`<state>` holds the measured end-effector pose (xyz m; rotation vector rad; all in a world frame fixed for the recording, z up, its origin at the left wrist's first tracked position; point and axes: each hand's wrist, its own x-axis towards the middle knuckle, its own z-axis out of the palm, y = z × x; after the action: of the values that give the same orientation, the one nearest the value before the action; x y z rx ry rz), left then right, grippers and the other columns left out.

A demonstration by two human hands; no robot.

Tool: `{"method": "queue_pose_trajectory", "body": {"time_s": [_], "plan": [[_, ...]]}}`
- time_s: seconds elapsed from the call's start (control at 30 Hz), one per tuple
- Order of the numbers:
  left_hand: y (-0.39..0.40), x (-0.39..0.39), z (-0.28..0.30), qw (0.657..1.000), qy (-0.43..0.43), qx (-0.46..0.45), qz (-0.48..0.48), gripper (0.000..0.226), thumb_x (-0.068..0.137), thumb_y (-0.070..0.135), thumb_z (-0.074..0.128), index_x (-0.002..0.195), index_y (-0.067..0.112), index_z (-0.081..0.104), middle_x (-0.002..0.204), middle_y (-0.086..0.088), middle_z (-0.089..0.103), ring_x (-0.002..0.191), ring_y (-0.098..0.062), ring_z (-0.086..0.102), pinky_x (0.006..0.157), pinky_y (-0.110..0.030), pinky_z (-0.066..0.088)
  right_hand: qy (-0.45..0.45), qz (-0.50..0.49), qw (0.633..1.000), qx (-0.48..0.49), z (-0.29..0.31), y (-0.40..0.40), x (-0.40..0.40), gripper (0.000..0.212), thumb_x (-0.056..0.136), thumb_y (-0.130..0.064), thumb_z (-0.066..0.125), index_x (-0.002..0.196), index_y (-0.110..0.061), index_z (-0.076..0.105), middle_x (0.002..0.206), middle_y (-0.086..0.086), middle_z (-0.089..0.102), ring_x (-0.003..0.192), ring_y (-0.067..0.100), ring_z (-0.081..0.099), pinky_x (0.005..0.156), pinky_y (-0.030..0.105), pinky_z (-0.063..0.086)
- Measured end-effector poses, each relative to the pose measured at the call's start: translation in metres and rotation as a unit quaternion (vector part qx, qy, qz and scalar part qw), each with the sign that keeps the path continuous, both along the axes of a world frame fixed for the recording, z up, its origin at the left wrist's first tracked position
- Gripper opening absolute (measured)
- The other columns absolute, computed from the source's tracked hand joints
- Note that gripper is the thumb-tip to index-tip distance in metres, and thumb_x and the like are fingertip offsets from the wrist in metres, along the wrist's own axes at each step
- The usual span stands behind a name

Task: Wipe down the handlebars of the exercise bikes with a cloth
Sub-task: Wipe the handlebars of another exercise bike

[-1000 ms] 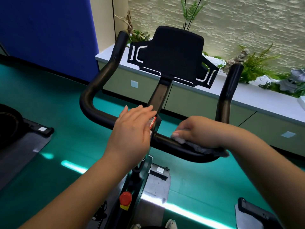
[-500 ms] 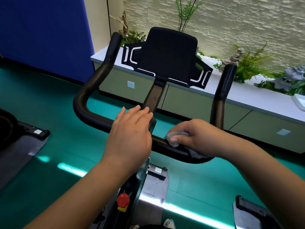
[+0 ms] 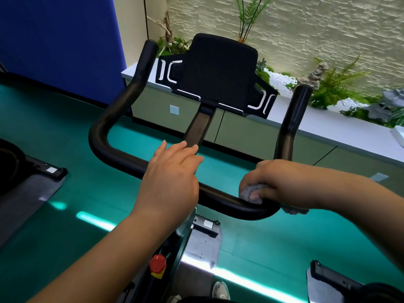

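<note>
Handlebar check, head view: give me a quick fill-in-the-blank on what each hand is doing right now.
1. The grey cloth is gripped by the ____ hand.
2. The left hand rests with straight fingers on the ____ of the handlebar.
3. The knob low on the bike frame is ____ in colour.

Missing words: right; middle; red

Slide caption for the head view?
Right hand rubs grey cloth on black handlebar; left hand rests flat.
</note>
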<state>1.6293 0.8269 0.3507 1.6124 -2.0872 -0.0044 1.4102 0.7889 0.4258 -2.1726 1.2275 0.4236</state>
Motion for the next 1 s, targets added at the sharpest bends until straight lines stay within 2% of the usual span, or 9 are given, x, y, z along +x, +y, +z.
{"method": "queue_pose_trajectory", "body": {"time_s": [0.1,0.17,0.33,0.43,0.5,0.63,0.73,0.83,1.0], "plan": [[-0.003,-0.006,-0.001,1.0,-0.012,0.008,-0.002,0.037,0.078,0.013,0.046,0.105,0.015,0.071,0.119,-0.003,0.067,0.118,-0.023,0.057,0.11,-0.046,0.027,0.062,0.066,0.994,-0.063,0.003,-0.011,-0.013,0.014,0.082,-0.031,0.049,0.079,-0.037,0.061,0.09,-0.005,0.054,0.067,0.019,0.066,0.062,0.034,0.056],[-0.003,-0.008,-0.002,1.0,-0.028,0.009,0.0,0.033,0.078,0.015,0.051,0.103,0.016,0.072,0.119,-0.002,0.067,0.117,-0.023,0.058,0.108,-0.047,0.03,0.092,0.123,0.975,-0.16,0.0,-0.017,-0.021,0.013,0.084,-0.032,0.051,0.087,-0.037,0.062,0.092,-0.015,0.057,0.091,0.008,0.051,0.08,0.032,0.049],[-0.004,-0.016,0.0,0.999,-0.037,0.013,0.024,0.03,0.079,0.019,0.052,0.101,0.018,0.074,0.116,-0.001,0.069,0.114,-0.023,0.06,0.106,-0.048,0.033,-0.036,0.101,0.949,-0.296,-0.021,0.01,-0.033,0.016,0.091,-0.04,0.052,0.097,-0.036,0.065,0.099,-0.015,0.053,0.089,0.012,0.042,0.081,0.025,0.039],[-0.007,-0.022,0.0,0.998,-0.04,0.022,0.031,0.03,0.08,0.02,0.051,0.101,0.019,0.074,0.114,0.0,0.07,0.114,-0.023,0.06,0.106,-0.048,0.035,-0.122,0.026,0.925,-0.358,-0.034,0.006,-0.049,0.027,0.09,-0.041,0.047,0.097,-0.028,0.069,0.095,-0.008,0.055,0.086,0.015,0.043,0.077,0.021,0.034],[-0.009,-0.024,0.0,0.998,-0.03,0.028,0.04,0.031,0.083,0.022,0.049,0.102,0.02,0.073,0.114,0.001,0.069,0.116,-0.021,0.059,0.107,-0.047,0.035,-0.173,-0.063,0.896,-0.404,-0.04,-0.003,-0.059,0.019,0.09,-0.027,0.059,0.103,-0.02,0.071,0.097,-0.002,0.055,0.089,0.018,0.047,0.08,0.027,0.042],[-0.01,-0.025,0.002,0.998,-0.004,0.035,0.058,0.033,0.086,0.024,0.045,0.105,0.02,0.072,0.117,0.002,0.068,0.119,-0.018,0.056,0.11,-0.044,0.034,-0.308,-0.254,0.837,-0.375,-0.065,0.012,-0.057,0.034,0.082,-0.007,0.071,0.113,-0.021,0.068,0.099,-0.004,0.047,0.091,0.001,0.047,0.082,0.013,0.042],[-0.009,-0.025,0.003,0.997,-0.007,0.042,0.06,0.034,0.087,0.026,0.044,0.107,0.02,0.072,0.118,0.003,0.067,0.12,-0.017,0.055,0.11,-0.044,0.034,-0.397,-0.321,0.781,-0.361,-0.086,0.047,-0.044,0.043,0.077,0.008,0.071,0.108,-0.022,0.067,0.101,-0.007,0.046,0.092,0.004,0.052,0.077,0.017,0.048],[-0.007,-0.025,0.004,0.997,-0.012,0.042,0.06,0.034,0.088,0.026,0.044,0.107,0.019,0.072,0.118,0.003,0.067,0.119,-0.018,0.056,0.11,-0.044,0.034,-0.42,-0.337,0.748,-0.388,-0.094,0.058,-0.041,0.039,0.078,-0.002,0.066,0.107,-0.027,0.061,0.102,-0.007,0.049,0.099,-0.003,0.049,0.087,0.006,0.036],[-0.007,-0.026,0.006,0.998,-0.013,0.035,0.059,0.033,0.088,0.026,0.045,0.105,0.018,0.072,0.114,0.002,0.069,0.117,-0.02,0.057,0.107,-0.043,0.035,-0.449,-0.501,0.681,-0.29,-0.096,0.055,-0.03,0.031,0.091,-0.018,0.06,0.117,-0.034,0.057,0.109,-0.009,0.058,0.1,-0.005,0.054,0.088,0.01,0.038]]}}
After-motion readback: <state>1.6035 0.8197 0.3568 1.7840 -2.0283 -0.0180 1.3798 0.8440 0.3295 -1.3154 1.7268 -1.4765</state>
